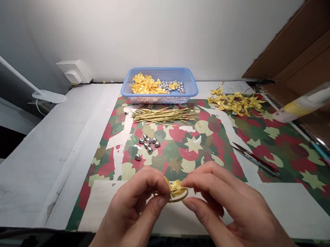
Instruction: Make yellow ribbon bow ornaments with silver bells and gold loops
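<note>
A yellow satin ribbon bow [177, 188] with a gold twist tie [178, 199] curving beneath it is between my hands, low in the head view. My left hand [139, 209] pinches its left side between thumb and index finger. On the other side, my right hand [222, 202] has its index fingertip against the ribbon and its thumb by the end of the tie's curve. A glimpse of something silvery shows at the bow's middle, too small to make out. Beyond the hands, several silver jingle bells [147, 142] lie loose on the patterned mat.
Behind are a pile of gold twist ties [161, 115] and a blue basket [157, 70] of yellow bows and bells. Finished-looking bows with ties [239, 102] lie at right, near tweezers or scissors [256, 159] and a clear bottle [306, 102]. White paper [293, 205] lies under my hands.
</note>
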### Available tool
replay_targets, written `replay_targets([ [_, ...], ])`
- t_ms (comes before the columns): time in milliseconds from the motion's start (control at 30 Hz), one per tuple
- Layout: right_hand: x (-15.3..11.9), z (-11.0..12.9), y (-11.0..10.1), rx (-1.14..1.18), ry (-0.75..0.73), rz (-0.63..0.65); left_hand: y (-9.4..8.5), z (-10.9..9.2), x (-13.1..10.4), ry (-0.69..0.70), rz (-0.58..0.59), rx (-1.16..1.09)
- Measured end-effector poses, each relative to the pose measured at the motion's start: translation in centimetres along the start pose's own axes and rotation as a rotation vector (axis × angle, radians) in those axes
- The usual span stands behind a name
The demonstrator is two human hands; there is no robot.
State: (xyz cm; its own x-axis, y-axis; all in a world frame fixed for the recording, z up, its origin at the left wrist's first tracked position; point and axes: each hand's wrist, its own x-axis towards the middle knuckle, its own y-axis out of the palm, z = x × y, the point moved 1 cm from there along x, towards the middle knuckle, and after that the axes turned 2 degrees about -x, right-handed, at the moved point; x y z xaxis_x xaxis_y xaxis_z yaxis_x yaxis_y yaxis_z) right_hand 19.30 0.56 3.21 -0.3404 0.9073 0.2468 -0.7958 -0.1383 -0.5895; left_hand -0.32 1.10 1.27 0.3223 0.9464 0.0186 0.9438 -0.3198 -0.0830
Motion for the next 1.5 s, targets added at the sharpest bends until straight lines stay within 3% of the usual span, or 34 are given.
replay_targets([
  [267,0.5,-0.6,0.4,0.005,-0.072,0.048,0.3,0.0,-0.2,-0.012,0.027,-0.024],
  [567,0.4,-1.0,1.0,-0.07,-0.107,0.001,0.7,0.2,0.0,0.112,-0.132,0.063],
  [800,0.3,-0.3,1.2,-0.086,-0.126,-0.07,1.5,0.4,0.0,0.23,-0.181,0.107],
  [933,0.8,0.1,1.1,-0.062,-0.03,-0.009,1.6,0.6,-0.2,0.258,-0.229,0.097],
  [1033,1.2,-0.2,0.9,-0.034,0.017,0.04,1.3,0.7,-0.1,0.221,-0.207,0.069],
  [1200,1.3,-1.1,0.4,-0.102,-0.062,0.07,0.8,1.1,0.4,0.094,-0.156,-0.033],
  [1367,1.2,-1.8,0.2,-0.145,-0.086,0.112,0.8,1.6,0.8,0.042,-0.112,-0.101],
  [1500,1.6,-2.4,0.6,-0.14,-0.074,0.108,1.1,2.1,0.9,-0.085,-0.089,-0.177],
])
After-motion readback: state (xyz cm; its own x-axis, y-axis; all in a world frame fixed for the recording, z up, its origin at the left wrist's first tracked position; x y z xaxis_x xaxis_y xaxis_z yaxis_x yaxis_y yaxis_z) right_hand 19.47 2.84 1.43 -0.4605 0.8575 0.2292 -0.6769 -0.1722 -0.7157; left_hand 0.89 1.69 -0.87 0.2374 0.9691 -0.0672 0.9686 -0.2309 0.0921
